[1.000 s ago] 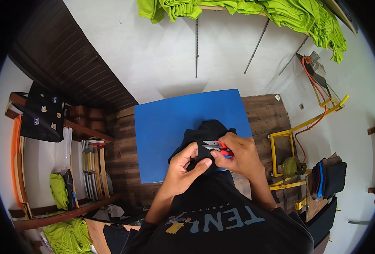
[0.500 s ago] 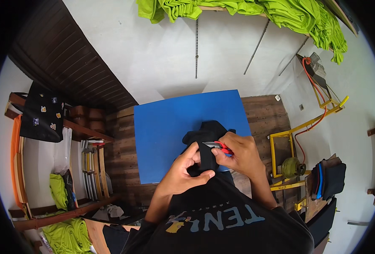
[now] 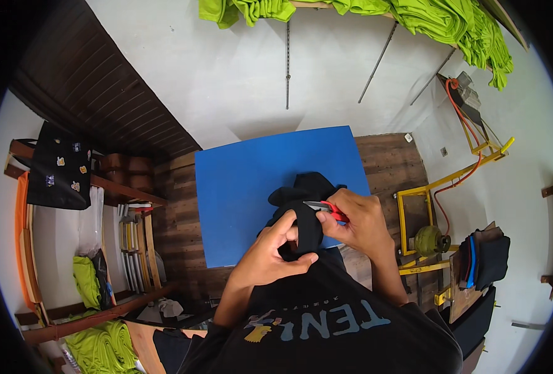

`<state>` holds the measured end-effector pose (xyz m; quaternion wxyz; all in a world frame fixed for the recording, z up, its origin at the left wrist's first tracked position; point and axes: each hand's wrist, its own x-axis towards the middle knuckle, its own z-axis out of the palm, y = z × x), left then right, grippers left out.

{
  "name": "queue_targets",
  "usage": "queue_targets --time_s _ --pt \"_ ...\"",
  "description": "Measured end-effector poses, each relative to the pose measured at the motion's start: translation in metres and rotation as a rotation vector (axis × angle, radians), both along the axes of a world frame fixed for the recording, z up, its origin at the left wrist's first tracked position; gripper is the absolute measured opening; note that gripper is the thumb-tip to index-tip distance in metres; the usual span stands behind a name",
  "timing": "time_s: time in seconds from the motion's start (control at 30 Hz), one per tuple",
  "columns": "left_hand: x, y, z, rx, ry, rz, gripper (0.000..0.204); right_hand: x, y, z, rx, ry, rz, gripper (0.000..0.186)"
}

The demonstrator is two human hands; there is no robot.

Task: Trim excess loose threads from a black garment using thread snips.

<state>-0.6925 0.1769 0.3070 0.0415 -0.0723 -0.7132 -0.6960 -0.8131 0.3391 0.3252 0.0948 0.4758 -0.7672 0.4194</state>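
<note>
Black cloth (image 3: 309, 229), folded into a band or cuff, is stretched over the fingers and thumb of my left hand (image 3: 267, 252). The thumb and fingers curve around its opening. My right hand (image 3: 360, 224) grips a pair of thread snips (image 3: 334, 210) with red handles and grey pointed blades. The blades point left and lie at the top edge of the band. Whether they touch the cloth is hard to tell. More of the black cloth (image 3: 314, 184) bunches up beyond the hands, over the blue tabletop (image 3: 245, 181).
Lime-green cloth (image 3: 432, 28) is piled on a high shelf along the far wall. At left stand wooden shelves with a black bag (image 3: 61, 165). A yellow metal frame (image 3: 407, 218), a small green gas cylinder (image 3: 431, 240) and folded dark clothes (image 3: 493, 260) are at right.
The snips have shifted slightly up and right, away from the middle of the band toward its top edge. My left hand still holds the cloth in much the same place.
</note>
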Motion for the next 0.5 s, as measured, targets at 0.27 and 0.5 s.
queue_targets --time_s 0.27,0.5 --pt "0.001 -0.005 -0.003 -0.187 0.07 0.027 0.045 0.0 0.003 -0.001 0.042 -0.031 0.006 0.024" --pt "-0.002 0.004 -0.014 0.327 0.051 0.219 0.024 -0.001 -0.007 -0.002 -0.094 -0.297 0.031 0.023"
